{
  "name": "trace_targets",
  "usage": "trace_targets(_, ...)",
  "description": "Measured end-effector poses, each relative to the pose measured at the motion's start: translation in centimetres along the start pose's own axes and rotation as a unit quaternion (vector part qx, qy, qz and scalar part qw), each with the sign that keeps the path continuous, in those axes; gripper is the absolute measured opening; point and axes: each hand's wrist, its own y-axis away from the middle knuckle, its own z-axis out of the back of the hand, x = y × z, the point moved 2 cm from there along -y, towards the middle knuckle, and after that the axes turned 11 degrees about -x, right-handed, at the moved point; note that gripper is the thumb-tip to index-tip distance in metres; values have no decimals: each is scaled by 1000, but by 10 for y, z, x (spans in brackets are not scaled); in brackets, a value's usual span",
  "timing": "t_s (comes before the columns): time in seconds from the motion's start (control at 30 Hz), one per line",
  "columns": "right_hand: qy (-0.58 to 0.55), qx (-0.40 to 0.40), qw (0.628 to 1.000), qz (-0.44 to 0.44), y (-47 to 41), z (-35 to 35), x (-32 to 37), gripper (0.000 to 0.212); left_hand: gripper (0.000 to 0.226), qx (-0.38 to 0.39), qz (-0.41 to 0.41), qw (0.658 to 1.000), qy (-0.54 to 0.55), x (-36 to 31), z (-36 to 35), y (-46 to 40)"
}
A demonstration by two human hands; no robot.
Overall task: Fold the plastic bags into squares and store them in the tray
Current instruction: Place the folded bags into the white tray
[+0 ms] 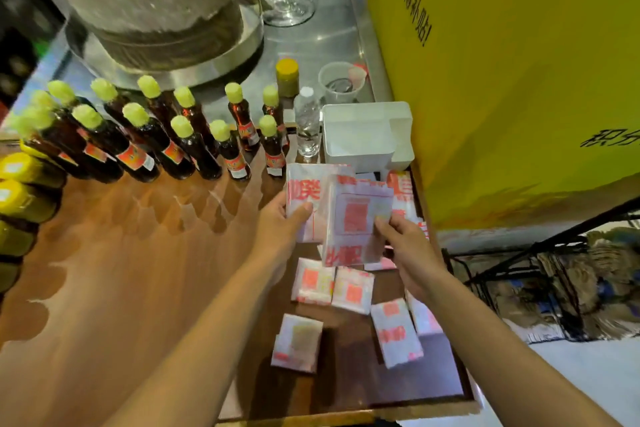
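My left hand [282, 220] grips the left edge of a white plastic bag with red print [304, 192], thumb on top. My right hand [407, 241] pinches a second, partly folded bag [353, 218] by its right edge, held above the table and overlapping the first. Several folded bag squares lie on the wooden table below: two side by side [313, 281] [353, 289], one at the front [299, 343], one to the right [396, 331]. More unfolded bags [401, 192] lie behind my right hand. The white tray [363, 114] stands just beyond the bags; its inside looks bare.
Several dark oil bottles with green caps [194, 135] stand in rows on the left. A clear water bottle [307, 125] is beside the tray. A plastic cup [341, 81] and a stone mill [145, 3] sit on a metal counter behind. A yellow sign [519, 80] walls the right side.
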Motion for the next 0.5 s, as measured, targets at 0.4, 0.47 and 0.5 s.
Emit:
trace_targets(0.4,70,-57,992,84,-158,22,92,20,23,-55,-20,997,-54,-53,-76,-118)
trace_targets(0.47,79,-68,991,89,-185,24,100,19,21,-65,-10,997,-51,-52,-83,-133)
trace_targets(0.5,84,-74,990,86,-198,24,102,19,20,-73,-6,996,-51,-50,-84,-142)
